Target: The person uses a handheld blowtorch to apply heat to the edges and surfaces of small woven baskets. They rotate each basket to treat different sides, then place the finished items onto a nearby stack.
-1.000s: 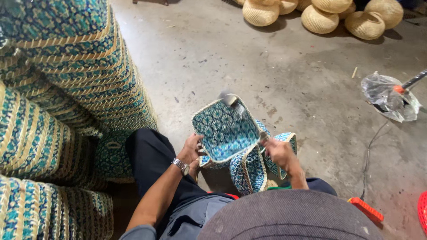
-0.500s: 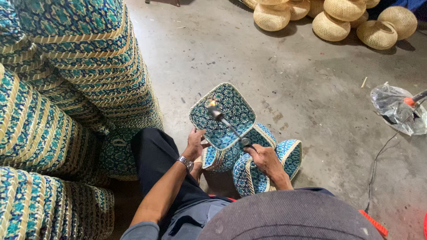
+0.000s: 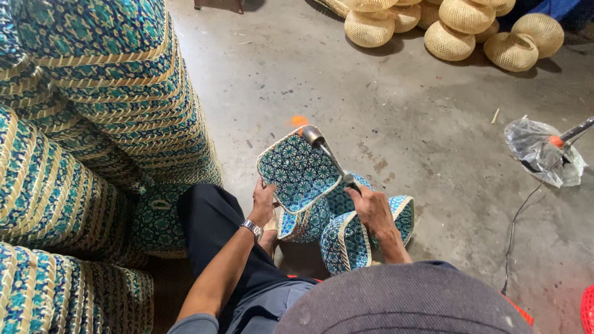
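My left hand [image 3: 263,201] grips the near left edge of a square blue-and-white patterned woven tray [image 3: 296,170], held tilted up off the floor. My right hand [image 3: 371,207] holds the handle of a metal torch-like tool [image 3: 328,154], whose nozzle sits at the tray's far corner with a small orange flame [image 3: 299,120] beside it. Below my hands stand two more small patterned baskets [image 3: 346,238]. A watch is on my left wrist.
Tall stacks of blue patterned baskets [image 3: 93,124] fill the left side. Plain round wicker baskets [image 3: 458,28] lie at the far right. A clear plastic bag [image 3: 544,154] and a black cable [image 3: 516,222] lie on the concrete floor at right.
The tray has turned in my hands and the tool's nozzle has moved from mid-tray out to its far corner, where an orange flame now shows.
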